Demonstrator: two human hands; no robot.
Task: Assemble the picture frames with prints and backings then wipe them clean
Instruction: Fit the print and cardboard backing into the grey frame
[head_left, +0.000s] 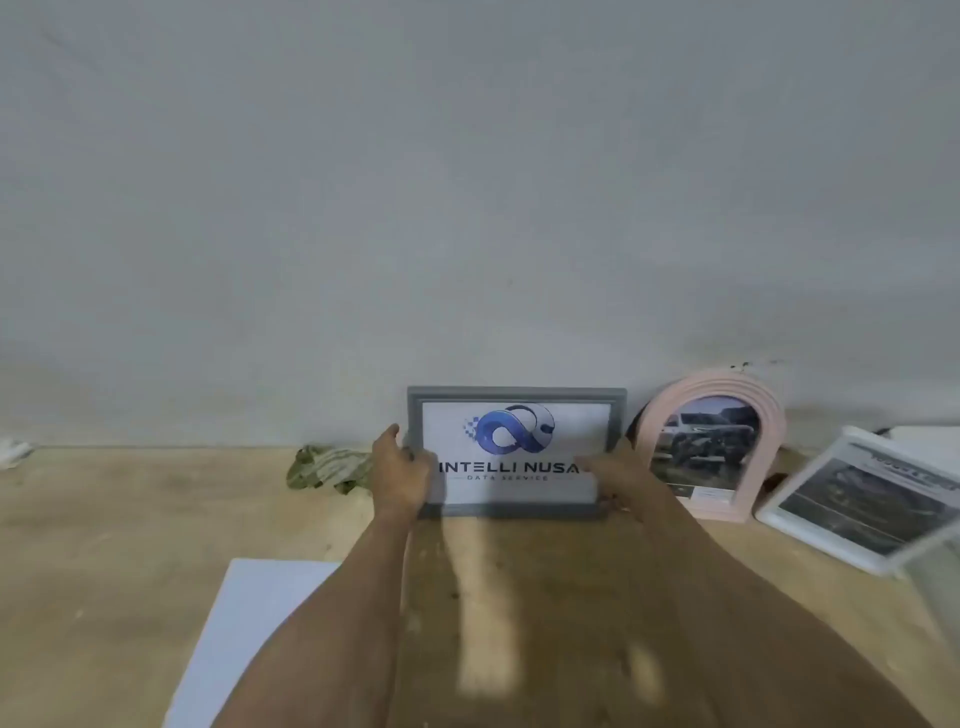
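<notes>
Frame (517, 397) upright, long axis sideways

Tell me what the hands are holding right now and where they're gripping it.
The grey frame, held by its two lower side edges: left hand, right hand.

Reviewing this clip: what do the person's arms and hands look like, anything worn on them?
Both forearms are bare up to the frame's bottom edge, with no sleeves in view. The left hand and right hand show no gloves, watch or bracelet. The picture is too soft to rule out rings.
</notes>
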